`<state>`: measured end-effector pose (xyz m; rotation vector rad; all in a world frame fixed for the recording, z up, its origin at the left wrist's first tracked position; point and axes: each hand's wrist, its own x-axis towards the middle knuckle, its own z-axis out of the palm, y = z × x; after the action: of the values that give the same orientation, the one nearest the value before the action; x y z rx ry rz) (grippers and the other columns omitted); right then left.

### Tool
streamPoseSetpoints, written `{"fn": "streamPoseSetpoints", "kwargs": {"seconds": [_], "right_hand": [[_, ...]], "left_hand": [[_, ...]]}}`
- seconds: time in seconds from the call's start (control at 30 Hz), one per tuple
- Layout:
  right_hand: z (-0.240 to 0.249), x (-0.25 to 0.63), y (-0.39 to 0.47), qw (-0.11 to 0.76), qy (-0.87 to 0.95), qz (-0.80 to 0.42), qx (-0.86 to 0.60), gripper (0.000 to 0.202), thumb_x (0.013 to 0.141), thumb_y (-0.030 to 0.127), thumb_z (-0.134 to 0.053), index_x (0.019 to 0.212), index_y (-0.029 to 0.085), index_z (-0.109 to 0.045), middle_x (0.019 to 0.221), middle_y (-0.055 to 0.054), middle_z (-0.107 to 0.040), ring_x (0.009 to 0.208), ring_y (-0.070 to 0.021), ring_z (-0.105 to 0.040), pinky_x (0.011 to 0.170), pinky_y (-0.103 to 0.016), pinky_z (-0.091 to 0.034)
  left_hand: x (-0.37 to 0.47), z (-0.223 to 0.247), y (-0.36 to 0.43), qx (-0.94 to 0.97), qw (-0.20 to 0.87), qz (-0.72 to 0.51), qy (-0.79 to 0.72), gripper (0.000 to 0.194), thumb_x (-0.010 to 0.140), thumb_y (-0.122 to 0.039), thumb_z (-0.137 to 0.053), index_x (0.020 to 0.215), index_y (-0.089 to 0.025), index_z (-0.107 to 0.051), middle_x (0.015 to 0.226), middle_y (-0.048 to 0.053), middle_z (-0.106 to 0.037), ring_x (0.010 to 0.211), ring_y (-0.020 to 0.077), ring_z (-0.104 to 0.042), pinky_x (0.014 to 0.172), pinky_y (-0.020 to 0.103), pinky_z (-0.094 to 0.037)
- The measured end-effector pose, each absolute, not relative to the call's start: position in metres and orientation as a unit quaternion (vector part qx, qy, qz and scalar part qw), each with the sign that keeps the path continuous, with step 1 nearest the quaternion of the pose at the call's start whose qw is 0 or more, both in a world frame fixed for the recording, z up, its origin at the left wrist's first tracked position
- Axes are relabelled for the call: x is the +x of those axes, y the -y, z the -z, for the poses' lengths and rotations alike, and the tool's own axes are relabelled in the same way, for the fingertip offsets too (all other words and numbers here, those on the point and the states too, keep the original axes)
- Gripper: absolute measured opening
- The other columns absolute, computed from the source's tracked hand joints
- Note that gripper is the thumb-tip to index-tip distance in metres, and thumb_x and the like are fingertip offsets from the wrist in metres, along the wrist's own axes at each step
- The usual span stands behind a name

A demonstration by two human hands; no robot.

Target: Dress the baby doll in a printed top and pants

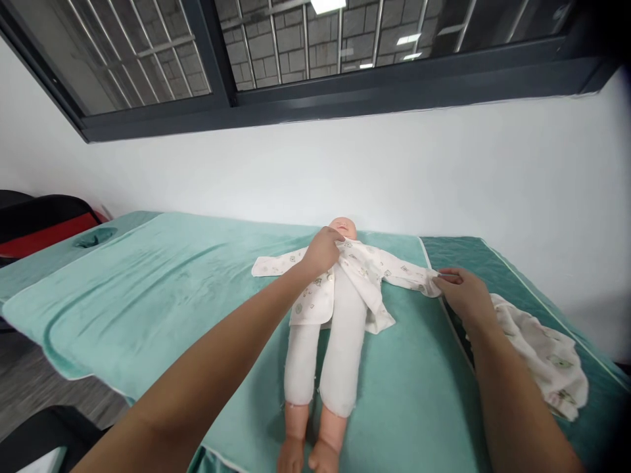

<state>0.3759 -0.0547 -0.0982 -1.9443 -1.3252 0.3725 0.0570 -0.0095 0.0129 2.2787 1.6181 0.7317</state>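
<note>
A baby doll (345, 227) lies on its back, head toward the wall, its legs in white padding and its feet bare. It has on a white printed baby shirt (357, 269), open at the front, with both sleeves spread sideways. My left hand (323, 249) is closed at the shirt's collar, just below the doll's chin. At the right, my right hand (461, 292) pinches the cuff of the sleeve and holds it out straight. The doll's own hands do not show.
Under the doll is a light green sheet (197, 289) on a bed by the white wall. A crumpled printed white cloth (542, 355) lies beside my right forearm on darker green cover. Dark-framed window (315, 98) above; black and red chair (49, 230) at left.
</note>
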Motion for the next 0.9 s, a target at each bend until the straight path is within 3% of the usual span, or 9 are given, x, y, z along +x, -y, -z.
{"fn": "streamPoseSetpoints", "kwargs": {"seconds": [0.17,0.3,0.5,0.63,0.77,0.9], "right_hand": [[0.099,0.377,0.055,0.305,0.514,-0.127,-0.792,0.044,0.077,0.042,-0.060,0.114,0.017,-0.065,0.101,-0.012,-0.073,0.090,-0.0307,-0.068,0.073,-0.038,-0.046],[0.101,0.376,0.057,0.271,0.526,-0.118,-0.797,0.043,0.079,0.038,-0.059,0.116,0.018,-0.064,0.103,-0.013,-0.072,0.092,-0.0305,-0.067,0.074,-0.037,-0.046],[0.098,0.378,0.059,0.339,0.515,-0.100,-0.781,0.039,0.082,0.025,-0.050,0.117,0.019,-0.064,0.112,-0.014,-0.070,0.102,-0.0304,-0.063,0.084,-0.037,-0.044],[0.097,0.379,0.060,0.396,0.488,-0.101,-0.771,0.040,0.083,0.025,-0.048,0.120,0.020,-0.062,0.117,-0.014,-0.069,0.106,-0.0302,-0.062,0.088,-0.036,-0.044],[0.100,0.380,0.060,0.353,0.518,-0.073,-0.776,0.046,0.078,0.021,-0.050,0.123,0.016,-0.061,0.118,-0.018,-0.066,0.107,-0.0325,-0.062,0.091,-0.040,-0.046],[0.101,0.372,0.057,0.349,0.583,0.000,-0.734,0.048,0.079,0.017,-0.045,0.124,0.009,-0.060,0.134,-0.023,-0.054,0.129,-0.0345,-0.049,0.107,-0.047,-0.038]], "left_hand": [[0.057,-0.015,0.033,0.806,0.082,-0.303,-0.501,0.046,0.078,0.001,-0.039,0.106,-0.021,-0.068,0.130,0.004,-0.060,0.126,0.0165,-0.051,0.110,0.029,-0.041],[0.073,-0.020,0.060,0.868,0.036,-0.239,-0.433,0.038,0.087,-0.008,-0.041,0.114,-0.021,-0.065,0.135,0.004,-0.059,0.131,0.0178,-0.047,0.111,0.031,-0.039],[0.105,-0.026,0.076,0.923,-0.028,-0.071,-0.378,0.033,0.093,-0.020,-0.046,0.123,-0.018,-0.060,0.141,0.010,-0.054,0.136,0.0265,-0.043,0.112,0.044,-0.037],[0.124,-0.026,0.071,0.923,-0.011,0.002,-0.385,0.034,0.092,-0.021,-0.049,0.125,-0.017,-0.058,0.142,0.011,-0.055,0.140,0.0263,-0.040,0.114,0.043,-0.034],[0.141,-0.022,0.064,0.916,-0.004,0.077,-0.394,0.044,0.093,-0.028,-0.049,0.136,-0.016,-0.051,0.157,0.013,-0.036,0.149,0.0294,-0.023,0.120,0.050,-0.024],[0.146,-0.015,0.061,0.906,-0.014,0.137,-0.400,0.055,0.095,-0.035,-0.042,0.148,-0.020,-0.038,0.164,0.007,-0.022,0.152,0.0299,-0.012,0.121,0.057,-0.017]]}}
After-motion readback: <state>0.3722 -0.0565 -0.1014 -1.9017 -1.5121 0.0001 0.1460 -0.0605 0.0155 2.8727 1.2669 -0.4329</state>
